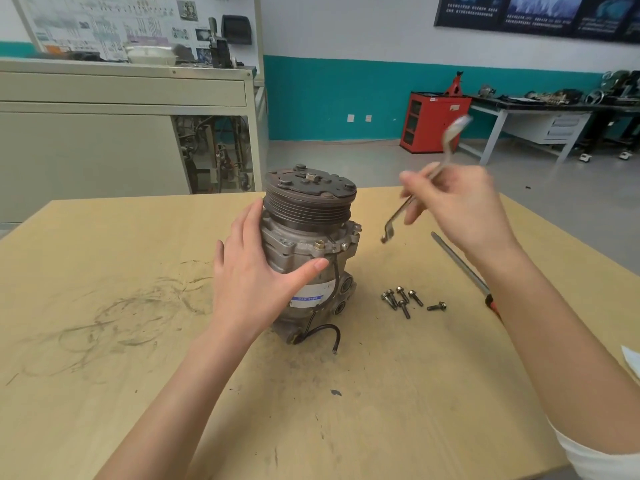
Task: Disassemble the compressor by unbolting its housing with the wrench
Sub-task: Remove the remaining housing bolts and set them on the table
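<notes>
A grey metal compressor (308,233) stands upright on the wooden table (104,254), pulley end up, with a black cable trailing from its base. My left hand (252,275) rests against its left side, fingers straight and thumb across the front of the housing. To the right and above the table, my right hand (457,209) grips a silver wrench (394,223) by the middle of its shaft. The wrench is blurred, one end low near the compressor's right side and the other end raised. Several loose bolts (405,301) lie on the table right of the compressor.
A long screwdriver (460,263) with a red handle lies on the table under my right forearm. Dark scuff marks cover the table's left half. Behind stand a beige cabinet (121,98), a red tool cabinet (433,121) and a workbench (554,109) with parts.
</notes>
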`<state>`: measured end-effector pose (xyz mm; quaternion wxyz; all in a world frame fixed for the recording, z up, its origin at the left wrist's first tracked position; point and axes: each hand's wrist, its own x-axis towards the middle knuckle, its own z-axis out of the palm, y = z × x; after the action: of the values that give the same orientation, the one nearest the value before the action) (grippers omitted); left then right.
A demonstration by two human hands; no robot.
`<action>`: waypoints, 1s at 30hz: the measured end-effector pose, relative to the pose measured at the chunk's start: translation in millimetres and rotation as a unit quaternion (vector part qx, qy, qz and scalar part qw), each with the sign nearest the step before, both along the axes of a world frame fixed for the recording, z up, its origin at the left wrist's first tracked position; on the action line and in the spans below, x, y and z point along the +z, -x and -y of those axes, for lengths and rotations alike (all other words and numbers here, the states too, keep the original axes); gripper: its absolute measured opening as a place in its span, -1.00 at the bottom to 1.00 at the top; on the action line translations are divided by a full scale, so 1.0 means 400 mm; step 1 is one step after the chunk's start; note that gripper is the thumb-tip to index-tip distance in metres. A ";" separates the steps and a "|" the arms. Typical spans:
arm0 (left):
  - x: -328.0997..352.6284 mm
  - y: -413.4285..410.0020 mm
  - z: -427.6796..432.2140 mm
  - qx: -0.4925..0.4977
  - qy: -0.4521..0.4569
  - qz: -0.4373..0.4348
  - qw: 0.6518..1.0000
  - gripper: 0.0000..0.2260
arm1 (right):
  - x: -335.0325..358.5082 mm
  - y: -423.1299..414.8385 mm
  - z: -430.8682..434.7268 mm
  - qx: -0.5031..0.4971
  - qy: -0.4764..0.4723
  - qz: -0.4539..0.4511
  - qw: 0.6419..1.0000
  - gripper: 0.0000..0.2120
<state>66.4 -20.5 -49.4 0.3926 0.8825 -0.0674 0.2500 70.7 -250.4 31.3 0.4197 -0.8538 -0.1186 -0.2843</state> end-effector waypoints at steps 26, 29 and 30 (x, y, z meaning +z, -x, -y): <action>0.001 0.001 0.002 -0.002 0.004 0.003 1.000 0.02 | -0.168 0.061 -0.065 -0.017 -0.153 0.215 0.964 -0.84; 0.001 0.001 0.003 -0.001 0.004 0.004 1.000 0.02 | -0.175 0.067 -0.065 0.000 -0.131 0.213 0.968 -0.87; 0.000 0.001 0.003 -0.001 0.005 0.005 1.000 0.02 | -0.179 0.071 -0.066 0.012 -0.127 0.204 0.971 -0.87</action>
<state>66.1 -21.8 -49.2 0.3969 0.8793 -0.0689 0.2541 42.4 -223.8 -40.1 0.4948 -0.7159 -0.1750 -0.4605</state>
